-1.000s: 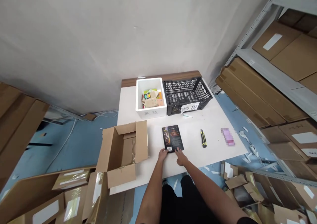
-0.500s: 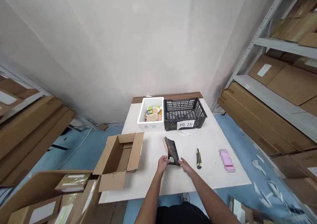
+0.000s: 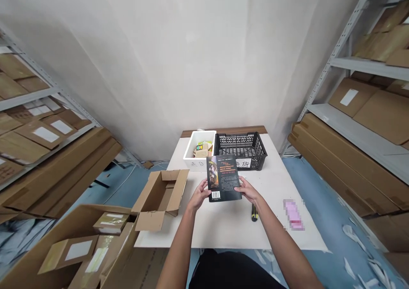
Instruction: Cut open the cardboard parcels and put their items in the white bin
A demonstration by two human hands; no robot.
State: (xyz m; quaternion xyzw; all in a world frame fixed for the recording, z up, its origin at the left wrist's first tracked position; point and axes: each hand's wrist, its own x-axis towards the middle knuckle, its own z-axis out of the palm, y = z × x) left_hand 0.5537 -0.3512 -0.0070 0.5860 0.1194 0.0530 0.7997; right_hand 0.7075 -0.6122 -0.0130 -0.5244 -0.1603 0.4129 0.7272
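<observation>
A dark paperback book (image 3: 224,176) is held up above the white table (image 3: 220,229), its printed cover with a barcode turned towards me. My left hand (image 3: 200,193) grips its lower left edge, thumb on the cover. On the opposite edge my right hand (image 3: 247,190) pinches the book, with the thumb in front. Under my right wrist lies a yellow and black box cutter (image 3: 254,213), partly covered by the arm. Behind the book stand a white foam box (image 3: 195,164) with several small items in it and a black plastic crate (image 3: 259,156) with a paper label.
An opened cardboard box (image 3: 151,221) stands at the table's left side. A larger carton (image 3: 75,221) of parcels is at the lower left. A blurred pink item (image 3: 293,214) lies on the right. Shelves (image 3: 367,65) of boxes flank the table; paper scraps litter the floor.
The book has been raised from just over the table and turned so its cover faces me squarely. Both hands have moved up with it. The view has shifted slightly left.
</observation>
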